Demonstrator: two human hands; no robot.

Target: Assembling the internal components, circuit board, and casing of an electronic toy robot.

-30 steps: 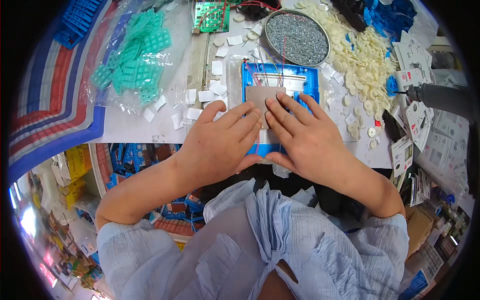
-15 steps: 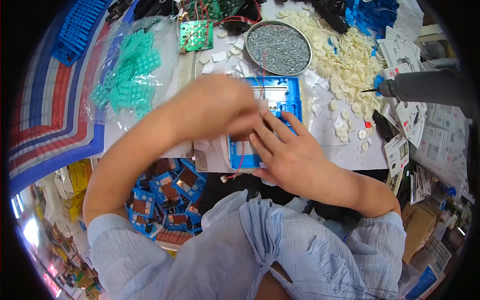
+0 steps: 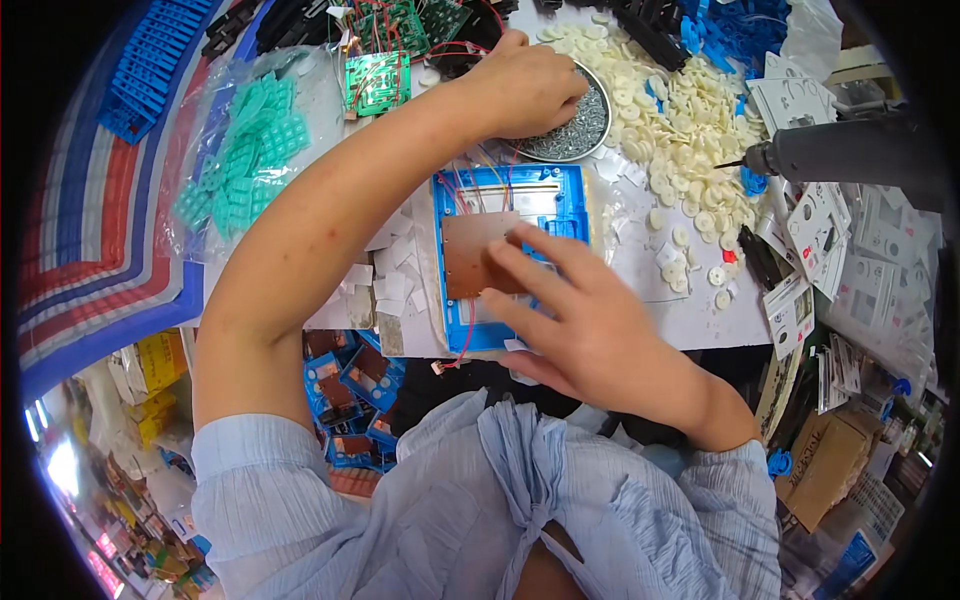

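Left hand (image 3: 525, 90) curled in round screw tray (image 3: 585, 125), hold unclear | right hand (image 3: 590, 320) flat on brown board (image 3: 475, 255)

A circuit board (image 3: 478, 255) lies on the open casing (image 3: 510, 255); behind it a round dish (image 3: 572, 128), buttons (image 3: 690, 120) to its right.

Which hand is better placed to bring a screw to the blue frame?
Left: the left hand is already in the screw dish, while the right hand rests on the brown board.
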